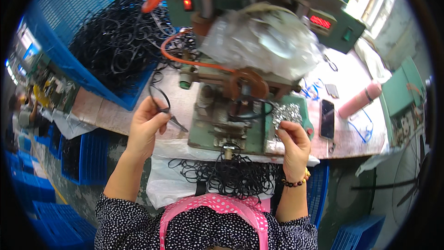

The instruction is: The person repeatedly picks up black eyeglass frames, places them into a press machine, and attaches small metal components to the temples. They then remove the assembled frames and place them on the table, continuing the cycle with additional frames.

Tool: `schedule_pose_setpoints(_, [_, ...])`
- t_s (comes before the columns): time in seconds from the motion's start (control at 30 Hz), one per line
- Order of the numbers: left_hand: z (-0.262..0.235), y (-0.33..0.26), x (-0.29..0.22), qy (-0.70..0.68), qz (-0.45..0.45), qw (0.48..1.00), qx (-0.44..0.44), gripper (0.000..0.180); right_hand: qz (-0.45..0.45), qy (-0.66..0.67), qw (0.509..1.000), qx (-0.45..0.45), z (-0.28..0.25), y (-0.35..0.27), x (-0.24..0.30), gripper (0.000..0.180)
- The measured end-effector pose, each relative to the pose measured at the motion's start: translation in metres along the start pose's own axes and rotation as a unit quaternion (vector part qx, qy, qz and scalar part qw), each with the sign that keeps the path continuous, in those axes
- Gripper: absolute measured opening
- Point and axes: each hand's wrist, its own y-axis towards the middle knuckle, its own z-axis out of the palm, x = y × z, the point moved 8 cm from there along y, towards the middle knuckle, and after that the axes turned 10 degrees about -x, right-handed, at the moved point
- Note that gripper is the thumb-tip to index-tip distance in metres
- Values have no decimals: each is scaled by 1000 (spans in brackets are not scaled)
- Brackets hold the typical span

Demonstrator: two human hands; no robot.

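Fingers on my left hand pinch a thin black band and a small dark pointed tool; I cannot tell if the two are joined. On my right hand, thumb and finger come close together, and I cannot tell if they hold something tiny.

From far off, I see the big pale surface first. A green and brown machine stands on it, between and ahead of my hands. To the left is a large blue crate with a messy heap of black bands in it. A cloudy plastic bag covers the machine's upper front. Near me, a white sheet hangs below the edge, with a pile of black loops on it.

Off to the right, a pink bottle lies on its side, and a dark phone lies near it. One black loop sits at the machine's middle. Smallest are the shiny bits, right by my right fingertips.
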Motion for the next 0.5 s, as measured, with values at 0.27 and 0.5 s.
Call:
schedule_pose_setpoints(0.27, [47, -31, -43, -38, 154, 987, 6, 19, 10, 60, 997, 39, 23, -11, 13, 16])
schedule_pose_setpoints(0.5, [92, -47, -50, 11, 138, 971, 193, 20, -79, 19, 995, 62, 48, -6, 38, 15])
